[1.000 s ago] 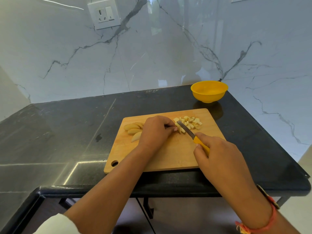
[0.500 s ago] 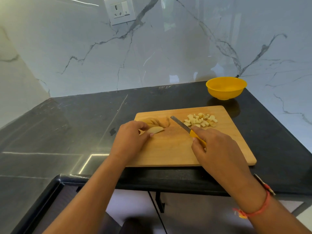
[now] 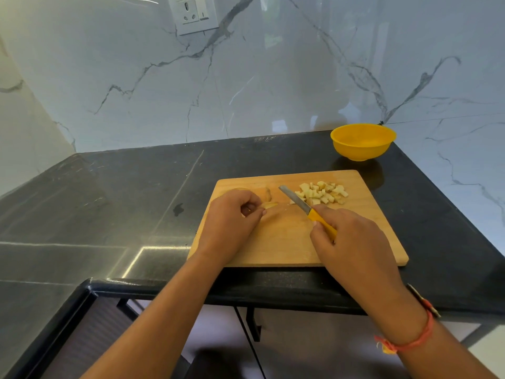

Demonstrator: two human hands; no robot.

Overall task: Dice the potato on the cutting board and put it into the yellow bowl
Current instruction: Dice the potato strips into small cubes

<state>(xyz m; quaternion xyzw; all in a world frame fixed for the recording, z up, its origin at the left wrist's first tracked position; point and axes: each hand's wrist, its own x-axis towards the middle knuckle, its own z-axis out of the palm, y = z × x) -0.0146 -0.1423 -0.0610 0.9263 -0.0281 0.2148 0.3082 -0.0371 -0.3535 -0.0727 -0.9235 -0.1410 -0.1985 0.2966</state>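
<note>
A wooden cutting board (image 3: 289, 242) lies on the black counter. A pile of diced potato (image 3: 322, 193) sits at its far right part. My left hand (image 3: 232, 222) pinches a potato wedge (image 3: 269, 205) near the board's left side; another wedge (image 3: 267, 193) shows just beyond, and my hand hides the rest. My right hand (image 3: 352, 242) grips the yellow handle of a knife (image 3: 297, 200), whose blade points up-left between the wedge and the dice. The yellow bowl (image 3: 363, 141) stands beyond the board at the back right, with nothing visible inside.
The black counter (image 3: 123, 203) has a small dark spot (image 3: 178, 209) left of the board. Behind it rises a marble wall with a socket plate (image 3: 192, 13). The counter's front edge runs just below the board; its right edge slants close past the bowl.
My left hand left the dice pile, went to the wedges on the left and took one, drawing it toward the board's middle. The knife drew back from the dice. The camera turned left.
</note>
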